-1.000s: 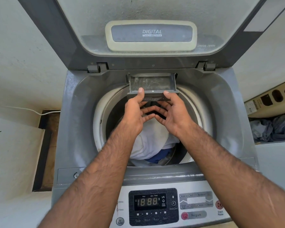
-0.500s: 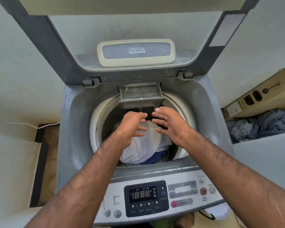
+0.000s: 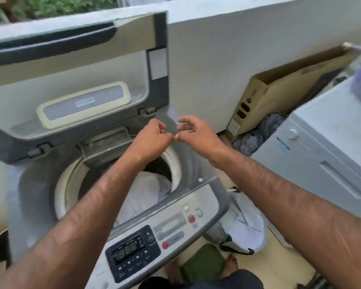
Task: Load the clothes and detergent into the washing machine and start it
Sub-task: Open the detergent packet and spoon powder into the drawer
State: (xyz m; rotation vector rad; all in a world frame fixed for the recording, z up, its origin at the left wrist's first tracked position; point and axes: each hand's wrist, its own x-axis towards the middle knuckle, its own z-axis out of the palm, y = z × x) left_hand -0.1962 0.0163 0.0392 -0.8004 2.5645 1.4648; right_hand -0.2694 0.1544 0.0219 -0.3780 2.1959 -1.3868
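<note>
White clothes (image 3: 148,188) are sitting in the washer (image 3: 35,184) drum and the detergent drawer (image 3: 106,144) at the back is pulled out, but both hands have come off it since a second ago. The left hand (image 3: 154,135) is curled up empty and the right hand (image 3: 196,134) is loosely bent, the two nearly touching, so I'd guess filling it is next.

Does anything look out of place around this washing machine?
The detergent drawer sticks out over the drum at the back, not pushed in. Grey clothes lie bunched between the cardboard box and the white appliance.
</note>
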